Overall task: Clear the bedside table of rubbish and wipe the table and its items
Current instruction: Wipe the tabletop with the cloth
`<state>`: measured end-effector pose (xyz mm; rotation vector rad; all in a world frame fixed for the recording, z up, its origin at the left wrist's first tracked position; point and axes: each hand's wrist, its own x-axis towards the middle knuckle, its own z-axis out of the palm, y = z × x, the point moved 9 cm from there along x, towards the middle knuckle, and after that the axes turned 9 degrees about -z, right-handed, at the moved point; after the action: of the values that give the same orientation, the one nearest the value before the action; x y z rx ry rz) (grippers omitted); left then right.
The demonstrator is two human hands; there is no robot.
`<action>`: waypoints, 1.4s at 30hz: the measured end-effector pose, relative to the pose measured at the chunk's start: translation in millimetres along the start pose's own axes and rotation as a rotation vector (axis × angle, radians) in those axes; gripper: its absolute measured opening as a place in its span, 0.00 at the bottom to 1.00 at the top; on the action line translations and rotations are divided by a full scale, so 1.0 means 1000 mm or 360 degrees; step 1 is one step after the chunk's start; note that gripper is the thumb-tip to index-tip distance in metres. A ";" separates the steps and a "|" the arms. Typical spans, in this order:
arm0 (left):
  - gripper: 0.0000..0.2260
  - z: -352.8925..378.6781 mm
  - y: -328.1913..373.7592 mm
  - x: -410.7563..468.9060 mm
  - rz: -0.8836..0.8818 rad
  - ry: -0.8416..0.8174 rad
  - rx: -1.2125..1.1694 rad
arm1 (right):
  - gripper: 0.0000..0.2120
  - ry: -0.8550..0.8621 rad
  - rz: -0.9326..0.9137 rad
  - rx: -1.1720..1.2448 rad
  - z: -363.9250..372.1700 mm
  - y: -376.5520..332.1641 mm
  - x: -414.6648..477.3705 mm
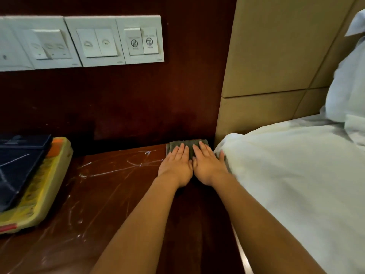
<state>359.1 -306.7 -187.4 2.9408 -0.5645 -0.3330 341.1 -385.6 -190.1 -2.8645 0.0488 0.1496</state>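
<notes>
Well, from the head view I see both hands laid flat, side by side, at the far right corner of the bedside table (110, 204). My left hand (175, 167) has straight fingers, spread a little, pressing down on a grey-green cloth (187, 142). My right hand (209, 165) lies the same way, palm down with fingers extended and the thumbs of the two hands nearly meeting. Neither hand is curled round anything.

Most of the cloth is hidden beneath the palms. Only its far edge, against the dark wood wall panel (138, 107), and a sliver by the right little finger show, so I cannot tell its full shape or how it is folded. It sits just beside the white bedsheet (296, 184), which bulges over the table's right edge and covers that side.

White streaks (138, 163) smear the glossy tabletop to the left of the hands.

At the left edge a yellow tray (45, 186) is cut off by the frame. A dark blue flat object (19, 161) rests on it, and I cannot make out what it is.

Above, a row of white switch plates (83, 42) is blurred, its leftmost part cropped and the icons too soft to read. A tan padded headboard (276, 56) and part of a pillow (351, 80) fill the right.
</notes>
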 end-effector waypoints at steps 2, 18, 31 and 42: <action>0.24 -0.003 -0.001 0.018 0.0001 0.0005 0.0022 | 0.25 0.0010 0.0012 0.0020 -0.003 0.004 0.016; 0.25 0.016 0.016 -0.061 0.0030 -0.0034 -0.0012 | 0.25 0.0026 -0.0019 0.0065 0.011 -0.001 -0.073; 0.25 0.056 0.050 -0.227 0.0095 -0.0136 0.0047 | 0.26 -0.0107 0.0086 -0.0051 0.037 -0.020 -0.248; 0.24 0.048 0.042 -0.196 0.0064 -0.0101 0.0002 | 0.26 -0.0184 0.0139 -0.0053 0.033 -0.019 -0.210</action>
<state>155.5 -275.1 -190.0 2.9245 -0.6309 -0.4230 129.8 -354.1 -193.8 -2.8819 0.1502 0.3358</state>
